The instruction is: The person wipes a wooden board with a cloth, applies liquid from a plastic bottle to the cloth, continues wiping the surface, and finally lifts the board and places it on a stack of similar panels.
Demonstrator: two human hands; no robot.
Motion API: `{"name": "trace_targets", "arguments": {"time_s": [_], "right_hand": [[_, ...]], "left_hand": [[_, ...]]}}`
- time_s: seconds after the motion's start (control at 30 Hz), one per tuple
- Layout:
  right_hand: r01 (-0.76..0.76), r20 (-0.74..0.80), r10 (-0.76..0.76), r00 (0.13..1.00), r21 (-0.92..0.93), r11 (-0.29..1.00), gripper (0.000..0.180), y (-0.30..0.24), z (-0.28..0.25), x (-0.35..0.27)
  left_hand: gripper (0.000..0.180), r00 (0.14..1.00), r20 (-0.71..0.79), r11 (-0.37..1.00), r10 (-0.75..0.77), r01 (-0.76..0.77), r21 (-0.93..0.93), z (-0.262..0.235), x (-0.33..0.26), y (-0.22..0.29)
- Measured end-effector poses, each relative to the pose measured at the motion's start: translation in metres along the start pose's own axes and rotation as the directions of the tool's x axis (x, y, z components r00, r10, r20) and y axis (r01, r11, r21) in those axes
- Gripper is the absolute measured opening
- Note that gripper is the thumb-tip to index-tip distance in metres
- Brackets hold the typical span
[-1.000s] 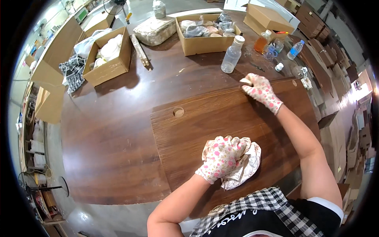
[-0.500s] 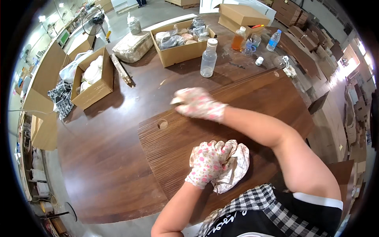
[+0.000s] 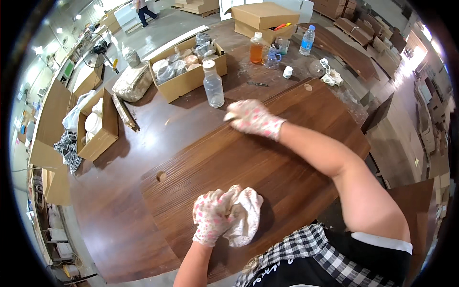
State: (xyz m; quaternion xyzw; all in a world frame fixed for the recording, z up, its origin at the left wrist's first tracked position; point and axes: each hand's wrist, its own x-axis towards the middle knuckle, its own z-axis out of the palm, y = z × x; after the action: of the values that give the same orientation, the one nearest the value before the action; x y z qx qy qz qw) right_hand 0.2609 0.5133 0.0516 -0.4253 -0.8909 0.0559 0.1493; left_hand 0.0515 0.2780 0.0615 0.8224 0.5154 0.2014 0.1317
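Observation:
My left hand (image 3: 210,217), in a white glove with pink flowers, is closed on a crumpled, stained white cloth (image 3: 245,222). The cloth hangs from the fist over a dark brown wood panel (image 3: 191,191) with a grooved grain and round holes near two corners. Across the panel reaches my right hand (image 3: 256,118), gloved alike, its fingers curled together at the far edge. What they hold, if anything, is too blurred to make out. Close beyond that hand stands a clear plastic bottle (image 3: 213,86) with a white cap.
Under the panel is a larger brown tabletop (image 3: 105,215). Cardboard boxes with bagged lumps (image 3: 191,79) and white tubs (image 3: 98,131) stand at the far left. An orange-filled bottle (image 3: 256,50), a water bottle (image 3: 307,42) and a lidded carton (image 3: 266,19) stand farther back.
My left hand has moved left with the cloth. My right hand has shifted right along the panel's far edge. The whole view has turned, and a walking person shows more at the top.

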Motion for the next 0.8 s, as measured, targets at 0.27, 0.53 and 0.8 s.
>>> {"name": "trace_targets", "arguments": {"time_s": [0.27,0.53,0.8], "right_hand": [[0.051,-0.091,-0.048,0.995,0.033,0.998,0.019,0.103,-0.048,-0.026],[-0.11,0.155,0.125,0.98,-0.103,0.989,0.022,0.206,-0.096,-0.054],[0.0,0.025,-0.004,1.0,0.171,0.985,0.023,0.221,-0.091,-0.064]], "left_hand": [[0.039,0.999,0.032,1.0,0.008,-0.008,0.016,0.076,0.122,0.097],[0.036,0.992,0.125,1.0,0.022,-0.024,0.012,0.121,0.192,0.154],[0.051,0.99,0.066,0.992,0.125,-0.125,-0.003,0.12,0.199,0.155]]}}
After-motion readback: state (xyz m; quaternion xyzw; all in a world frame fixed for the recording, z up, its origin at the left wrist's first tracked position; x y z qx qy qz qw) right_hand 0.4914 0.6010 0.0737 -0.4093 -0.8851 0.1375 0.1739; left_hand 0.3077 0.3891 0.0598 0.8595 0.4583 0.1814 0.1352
